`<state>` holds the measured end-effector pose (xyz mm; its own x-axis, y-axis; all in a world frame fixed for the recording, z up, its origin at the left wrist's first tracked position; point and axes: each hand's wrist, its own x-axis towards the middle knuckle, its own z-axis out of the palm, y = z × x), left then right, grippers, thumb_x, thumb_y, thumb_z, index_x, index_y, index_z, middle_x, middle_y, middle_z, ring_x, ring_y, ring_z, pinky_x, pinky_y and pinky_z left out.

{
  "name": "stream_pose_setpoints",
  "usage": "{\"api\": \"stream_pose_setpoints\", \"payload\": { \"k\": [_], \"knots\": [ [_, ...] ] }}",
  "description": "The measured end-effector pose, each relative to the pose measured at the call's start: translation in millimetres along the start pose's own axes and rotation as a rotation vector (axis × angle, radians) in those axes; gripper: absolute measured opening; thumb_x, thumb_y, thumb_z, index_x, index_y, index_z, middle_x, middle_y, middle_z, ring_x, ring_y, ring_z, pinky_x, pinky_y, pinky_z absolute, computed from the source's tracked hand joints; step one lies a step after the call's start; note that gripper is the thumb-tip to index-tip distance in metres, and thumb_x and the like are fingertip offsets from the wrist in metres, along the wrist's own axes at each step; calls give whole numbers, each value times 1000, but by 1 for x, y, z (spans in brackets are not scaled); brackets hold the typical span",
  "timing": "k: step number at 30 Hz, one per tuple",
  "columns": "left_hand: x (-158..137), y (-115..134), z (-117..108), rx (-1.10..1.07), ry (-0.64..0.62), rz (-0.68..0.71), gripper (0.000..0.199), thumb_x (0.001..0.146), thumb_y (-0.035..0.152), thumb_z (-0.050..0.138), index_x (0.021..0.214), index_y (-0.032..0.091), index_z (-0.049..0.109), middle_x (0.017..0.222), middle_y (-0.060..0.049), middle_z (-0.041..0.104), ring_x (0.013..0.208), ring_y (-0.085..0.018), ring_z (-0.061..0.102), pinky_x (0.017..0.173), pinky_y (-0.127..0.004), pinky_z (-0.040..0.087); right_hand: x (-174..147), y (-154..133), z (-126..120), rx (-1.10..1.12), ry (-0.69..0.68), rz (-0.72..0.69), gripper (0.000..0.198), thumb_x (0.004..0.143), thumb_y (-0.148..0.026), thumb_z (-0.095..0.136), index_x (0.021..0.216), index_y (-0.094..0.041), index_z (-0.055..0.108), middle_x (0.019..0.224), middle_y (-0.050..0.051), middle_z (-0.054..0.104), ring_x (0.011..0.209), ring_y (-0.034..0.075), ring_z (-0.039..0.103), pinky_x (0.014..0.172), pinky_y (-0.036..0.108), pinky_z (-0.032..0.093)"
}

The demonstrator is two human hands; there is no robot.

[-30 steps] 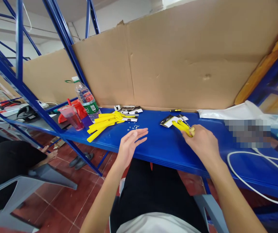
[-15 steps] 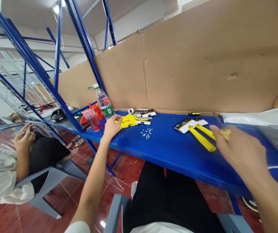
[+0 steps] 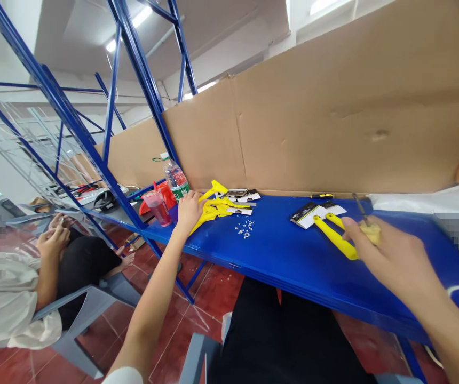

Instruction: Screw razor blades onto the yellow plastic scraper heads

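My left hand [image 3: 188, 212] is closed on a yellow plastic scraper [image 3: 217, 189], whose flared head tilts up and to the right. Directly below it lies a pile of similar yellow scrapers [image 3: 213, 212]. My right hand [image 3: 400, 248] is wrapped round a screwdriver [image 3: 370, 232] with a yellowish translucent handle, its dark shaft pointing up. Just left of that hand, two yellow handles [image 3: 335, 239] lie side by side, partly over black-and-white cards [image 3: 306, 214]. Small silvery screws [image 3: 245, 229] are scattered between my hands.
A plastic bottle [image 3: 176, 178] and a red-liquid cup [image 3: 158, 207] stand at the left of the blue table [image 3: 277, 250]. A second screwdriver [image 3: 321, 196] lies by the cardboard wall [image 3: 313, 106]. White plastic sheeting [image 3: 425, 200] lies right. Another person [image 3: 9, 293] sits left.
My left hand has raised one yellow scraper off the pile, its head now higher. The right hand keeps the screwdriver in nearly the same place. The view has tipped slightly upward.
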<state>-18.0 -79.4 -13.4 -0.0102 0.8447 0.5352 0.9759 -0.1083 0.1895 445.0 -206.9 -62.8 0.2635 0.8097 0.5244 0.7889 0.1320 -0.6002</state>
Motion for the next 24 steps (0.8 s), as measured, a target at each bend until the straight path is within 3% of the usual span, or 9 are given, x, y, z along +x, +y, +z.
{"api": "stream_pose_setpoints", "payload": {
  "k": [1,4,7,9,13,16,18,21,24],
  "knots": [
    [-9,10,-4,-51,42,3,31,112,35,54,130,17,71,139,-22,69,134,-38,62,119,-51,45,-1,-5,-1,68,-49,34,64,99,-82,46,76,-28,72,56,7,67,56,31,67,60,39,43],
    [-52,54,-12,-721,173,-22,30,109,45,63,121,19,73,122,-14,75,114,-30,70,108,-42,54,-8,-23,-2,298,-176,96,75,96,-91,48,86,-25,82,46,3,58,51,28,64,58,39,46],
    [-108,110,-10,-1397,-127,-67,45,102,60,75,119,19,76,109,-12,78,104,-28,76,96,-39,59,-21,-44,4,502,-289,61,77,97,-91,52,105,-22,85,43,-1,52,47,24,58,59,38,50],
    [-141,145,-5,-1614,-333,-109,52,99,64,79,121,17,76,106,-13,79,98,-28,78,88,-37,61,-32,-57,12,630,-383,57,75,99,-88,56,115,-20,84,42,-3,50,44,22,54,57,36,49],
    [-177,185,7,-1622,-527,-52,48,106,62,69,124,18,75,104,-13,81,86,-24,78,82,-35,61,-47,-73,25,836,-514,169,62,84,-79,84,103,-20,81,42,-5,53,37,18,48,47,32,41],
    [-183,194,-7,-1363,-412,68,28,106,51,72,116,26,80,104,-10,82,90,-26,76,87,-38,61,-47,-75,24,930,-522,179,54,81,-70,91,98,-21,80,53,-2,65,34,13,43,42,30,35],
    [-190,192,-34,-1232,-297,125,17,95,38,87,111,32,85,96,-9,83,90,-30,74,94,-42,61,-43,-72,19,939,-494,147,50,85,-68,89,94,-19,81,69,4,78,35,10,42,42,30,36],
    [-219,180,-91,-1223,-275,159,21,94,28,84,110,40,91,99,-10,83,92,-35,74,99,-52,62,-36,-64,12,936,-436,122,48,90,-66,85,92,-18,82,92,12,87,36,9,45,39,30,36],
    [-251,157,-134,-1241,-205,248,38,92,35,76,121,59,85,97,-4,84,97,-38,76,83,-55,66,-32,-59,12,956,-387,152,48,88,-65,88,94,-18,80,101,15,89,37,10,48,35,30,33]
  ]
}}
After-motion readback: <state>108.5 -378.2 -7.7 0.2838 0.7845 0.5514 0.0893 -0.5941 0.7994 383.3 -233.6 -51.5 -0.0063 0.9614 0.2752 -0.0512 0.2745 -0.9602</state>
